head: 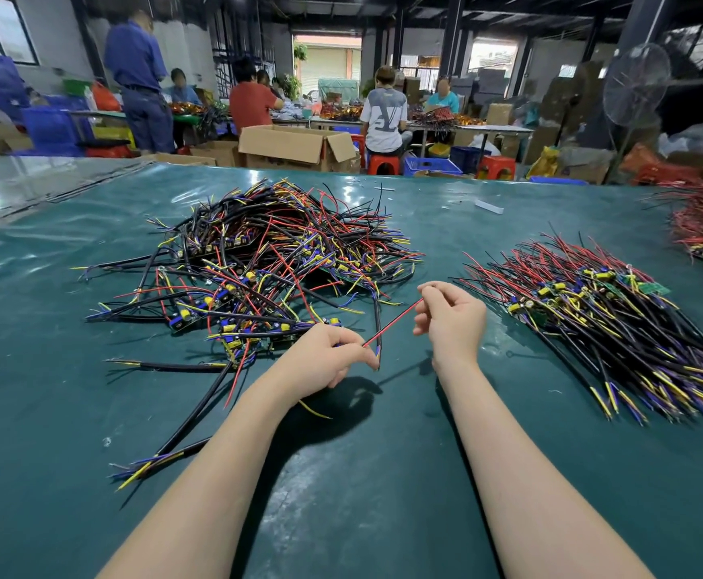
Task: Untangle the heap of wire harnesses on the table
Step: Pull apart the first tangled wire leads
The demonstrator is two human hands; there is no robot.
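Left hand (pixel 324 358): fingers curled in, thumb and forefinger pinching the lower end of a red wire (pixel 392 323) just above the table (pixel 383 474); a black cable (pixel 377 319) from the heap ends at the same fingertips.
Right hand (pixel 452 323): raised a little higher, fingers loosely curled, thumb and forefinger nipping the upper end of the same wire.
Red wire: stretched almost straight between the two hands, slanting up to the right — clear of the table.
Heap (pixel 274 261): a tangled mound of black, red, yellow and blue wires with small yellow parts, lying left of centre, just beyond the left hand.
Bundle (pixel 617 323): wires lying roughly side by side on the right, well apart from the heap.
Table: covered in a shiny green sheet — both forearms reach out over it.
Background: people (pixel 383 110) at other tables, an open cardboard box (pixel 295 148).
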